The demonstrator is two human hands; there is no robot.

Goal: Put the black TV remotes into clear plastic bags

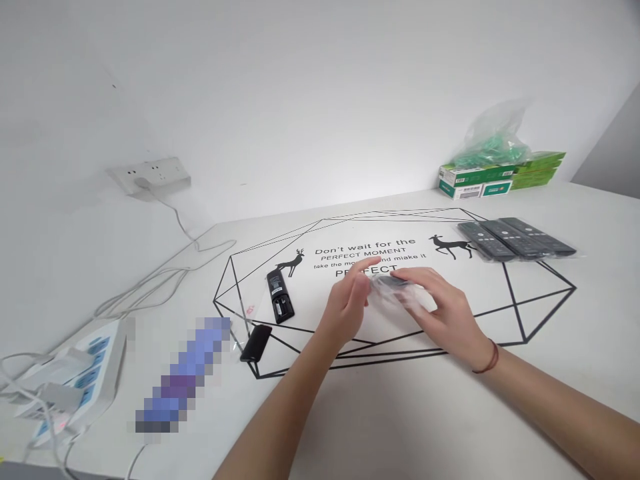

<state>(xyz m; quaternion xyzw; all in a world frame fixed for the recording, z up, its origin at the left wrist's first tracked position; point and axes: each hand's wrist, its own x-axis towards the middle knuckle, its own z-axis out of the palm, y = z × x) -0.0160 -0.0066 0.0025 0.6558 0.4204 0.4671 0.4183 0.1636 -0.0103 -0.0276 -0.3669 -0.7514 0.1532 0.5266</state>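
Observation:
My right hand (445, 308) is closed around a dark remote control (394, 281) wrapped in a clear plastic bag (404, 297). Most of that remote is hidden by the film and my fingers. Right beside the bag's left end is my left hand (347, 301), index finger stretched out and thumb apart from it; whether it touches the film is unclear. Farther left, a black remote control (280, 297) lies back up with its battery compartment uncovered. Close to it rests a loose black battery cover (257, 343).
Three plastic-wrapped remotes (515, 239) lie side by side at right. Green-and-white boxes (477, 180) with a plastic bag on top (495, 143) stand by the wall. At left are a power strip (113, 373), cables (165, 287), a wall socket (165, 175) and a blurred-out blue object (187, 373).

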